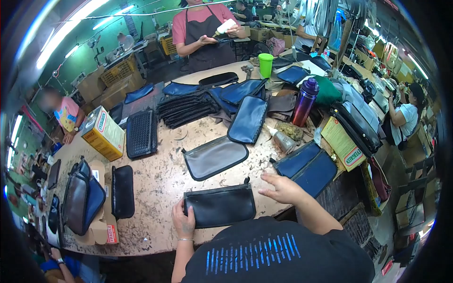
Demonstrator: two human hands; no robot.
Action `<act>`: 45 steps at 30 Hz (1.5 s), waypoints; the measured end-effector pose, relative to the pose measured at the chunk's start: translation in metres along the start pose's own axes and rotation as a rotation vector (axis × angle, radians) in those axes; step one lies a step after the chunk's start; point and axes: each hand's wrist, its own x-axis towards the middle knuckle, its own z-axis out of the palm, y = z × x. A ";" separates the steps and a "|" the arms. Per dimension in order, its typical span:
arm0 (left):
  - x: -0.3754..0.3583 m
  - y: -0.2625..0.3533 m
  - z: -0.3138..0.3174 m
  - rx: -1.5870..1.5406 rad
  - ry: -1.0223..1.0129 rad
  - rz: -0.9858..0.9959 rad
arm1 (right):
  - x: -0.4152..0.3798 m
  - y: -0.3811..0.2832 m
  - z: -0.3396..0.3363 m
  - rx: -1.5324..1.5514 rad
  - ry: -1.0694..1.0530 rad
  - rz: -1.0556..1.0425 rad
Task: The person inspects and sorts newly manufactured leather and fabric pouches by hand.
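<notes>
A black zip pouch (pixel 219 205) lies flat on the table just in front of me, its zipper edge facing away. My left hand (pixel 183 220) grips the pouch's left edge, thumb on top. To the right of the pouch my right hand (pixel 281 189) hovers with fingers spread, holding nothing. Beyond the black pouch lies a grey pouch (pixel 216 158) with black edging. A blue pouch (pixel 247 120) partly overlaps its far corner. Near my right hand are further blue pouches (pixel 306 169) and a glue bottle (pixel 283 140) on its side.
Stacked black pieces (pixel 186 108) sit at the back. A yellow can (pixel 104 133), a woven black pouch (pixel 141 134) and a cardboard box (pixel 97 226) with pouches stand left. A purple bottle (pixel 306 103) and green cup (pixel 265 65) stand upright. Across the table a person (pixel 207 35) holds a white bottle.
</notes>
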 end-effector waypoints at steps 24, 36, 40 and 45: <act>0.001 0.001 -0.002 -0.030 -0.033 -0.053 | -0.021 0.052 0.098 -0.180 0.286 0.050; 0.000 0.001 -0.002 -0.038 -0.030 -0.030 | -0.035 -0.134 -0.123 -0.726 0.329 -0.293; 0.001 0.000 -0.002 -0.047 -0.030 -0.054 | -0.028 -0.115 -0.103 -0.798 0.312 -0.256; 0.001 0.003 -0.003 -0.066 -0.035 -0.083 | 0.002 -0.011 -0.009 -0.342 0.288 -0.016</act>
